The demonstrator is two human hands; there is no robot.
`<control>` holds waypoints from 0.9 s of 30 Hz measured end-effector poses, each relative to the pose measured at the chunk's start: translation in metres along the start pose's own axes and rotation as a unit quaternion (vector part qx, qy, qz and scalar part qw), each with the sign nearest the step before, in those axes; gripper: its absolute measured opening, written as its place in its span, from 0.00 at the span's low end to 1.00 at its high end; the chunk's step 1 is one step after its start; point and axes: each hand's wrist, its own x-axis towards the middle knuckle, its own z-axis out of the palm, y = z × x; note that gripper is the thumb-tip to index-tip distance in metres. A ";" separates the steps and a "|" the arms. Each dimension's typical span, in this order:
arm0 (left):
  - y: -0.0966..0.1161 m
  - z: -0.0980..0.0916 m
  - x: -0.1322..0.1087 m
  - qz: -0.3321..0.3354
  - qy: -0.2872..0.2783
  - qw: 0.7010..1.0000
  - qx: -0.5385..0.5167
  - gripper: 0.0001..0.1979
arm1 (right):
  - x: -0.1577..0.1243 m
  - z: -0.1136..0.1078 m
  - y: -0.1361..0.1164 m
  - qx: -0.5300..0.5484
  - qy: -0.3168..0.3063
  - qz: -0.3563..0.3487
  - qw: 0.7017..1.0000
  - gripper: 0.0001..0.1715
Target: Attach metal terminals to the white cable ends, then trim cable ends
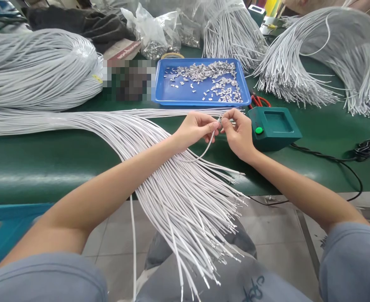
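Note:
My left hand [197,128] pinches the end of a single white wire [205,149] that loops down below it. My right hand [238,130] is closed in a pinch right against the wire's tip, holding something small, perhaps a metal terminal. Both hands hover over the green table [46,163], just in front of a blue tray [162,94] scattered with small metal terminals [210,75]. A long bundle of white wires [172,184] lies under my left forearm and fans off the table edge over my lap.
A green box with a round green button [274,126] sits right of my hands, its black cable [345,161] trailing right. Large coils of white wire [37,69] lie at the left and at the back right [335,54]. Plastic bags [159,33] stand behind the tray.

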 end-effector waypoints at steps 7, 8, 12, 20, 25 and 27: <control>0.000 -0.001 0.000 0.004 0.023 0.999 0.027 0.20 | -0.001 -0.001 0.003 -0.009 0.030 -0.022 0.999 0.16; 0.000 -0.001 0.000 0.005 0.024 0.999 0.029 0.20 | -0.001 -0.001 0.002 -0.016 0.027 -0.029 0.999 0.15; 0.001 -0.001 -0.001 0.006 0.029 0.999 0.034 0.22 | -0.002 -0.003 0.001 -0.041 0.004 -0.040 0.998 0.14; -0.003 -0.003 0.000 0.019 0.020 0.999 0.016 0.24 | -0.004 -0.002 -0.003 -0.054 0.017 -0.059 0.997 0.06; -0.003 -0.001 0.000 0.028 0.019 0.999 0.018 0.24 | -0.005 0.000 -0.003 -0.040 0.043 -0.082 0.995 0.05; -0.002 0.000 -0.001 0.023 0.023 0.999 0.024 0.24 | -0.005 0.001 -0.003 -0.045 0.053 -0.076 0.995 0.04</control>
